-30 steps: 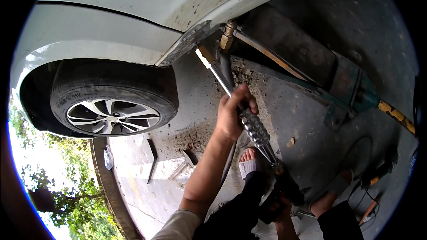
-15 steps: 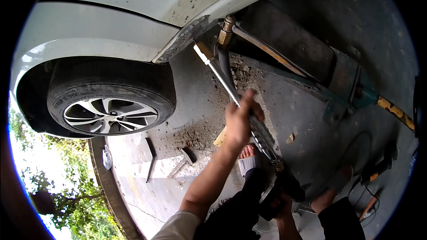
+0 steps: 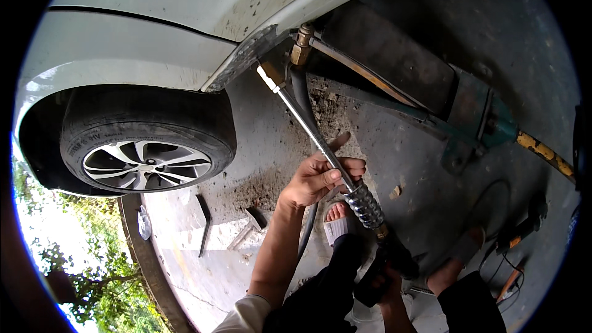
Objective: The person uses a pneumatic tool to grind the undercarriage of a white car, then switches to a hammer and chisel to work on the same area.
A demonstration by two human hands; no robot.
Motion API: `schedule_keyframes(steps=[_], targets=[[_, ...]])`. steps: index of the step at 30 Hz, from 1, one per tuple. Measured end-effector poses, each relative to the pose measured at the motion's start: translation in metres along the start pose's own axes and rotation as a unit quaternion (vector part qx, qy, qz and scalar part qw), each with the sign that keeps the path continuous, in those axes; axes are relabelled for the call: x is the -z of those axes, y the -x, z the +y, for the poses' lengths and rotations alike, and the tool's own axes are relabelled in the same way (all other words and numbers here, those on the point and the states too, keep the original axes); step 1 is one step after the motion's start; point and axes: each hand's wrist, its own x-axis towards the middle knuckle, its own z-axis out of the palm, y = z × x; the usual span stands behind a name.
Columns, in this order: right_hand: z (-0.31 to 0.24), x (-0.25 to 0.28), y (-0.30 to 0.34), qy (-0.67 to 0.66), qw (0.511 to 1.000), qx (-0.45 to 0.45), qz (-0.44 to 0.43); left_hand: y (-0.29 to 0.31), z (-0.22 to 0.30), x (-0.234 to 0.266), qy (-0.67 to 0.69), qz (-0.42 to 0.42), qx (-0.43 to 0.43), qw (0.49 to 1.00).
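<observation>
A chrome slide hammer [image 3: 311, 128] runs slantwise down from the car's lower sill, with its pale tip at the scraped grey metal patch [image 3: 237, 61]. Around its rod, just above the ribbed sliding weight [image 3: 365, 207], my left hand [image 3: 314, 179] is loosely closed, thumb and fingertips at the rod and one finger stretched out. At the lower end, my right hand [image 3: 387, 283] grips the black handle [image 3: 373, 277]; part of that hand is hidden behind it. The weight rests low, close to the handle.
A green floor jack [image 3: 472, 117] with a yellow-black handle [image 3: 546, 154] reaches under the car at right. The car's wheel [image 3: 148, 163] stands at left. A hammer [image 3: 248, 225] and a dark bar [image 3: 203, 225] lie on the floor. Cables [image 3: 512, 271] lie at lower right.
The sliding weight has moved down the rod toward the handle. My left hand has loosened and turned, with its fingers now on the bare rod above the weight.
</observation>
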Motion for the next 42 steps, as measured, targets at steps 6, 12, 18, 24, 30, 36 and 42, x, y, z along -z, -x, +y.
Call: schedule_keyframes(steps=[6,12,18,24,30,36,42], targets=[[0.001,-0.01,0.0,-0.015,1.0,-0.013,0.006,0.007,-0.01,0.001,-0.088,0.084,-0.019,0.992],[0.006,-0.05,0.024,0.1,0.969,0.025,0.225,0.008,0.002,-0.057,-0.2,0.277,0.036,0.939],[-0.015,-0.01,0.025,-0.005,0.989,-0.038,0.144,0.004,-0.014,-0.071,-0.349,0.407,0.011,0.844],[-0.006,0.002,0.035,0.03,0.994,-0.013,0.101,0.011,-0.016,-0.055,-0.258,0.268,0.008,0.928],[0.004,-0.004,0.024,0.04,0.998,-0.028,0.039,0.017,0.006,-0.056,-0.241,0.218,-0.028,0.945],[0.008,-0.007,0.02,0.039,0.998,-0.021,0.033,0.027,0.005,-0.05,-0.248,0.229,-0.035,0.941],[0.01,-0.001,0.02,0.025,0.999,-0.013,0.015,0.027,0.009,-0.047,-0.238,0.213,-0.034,0.947]])
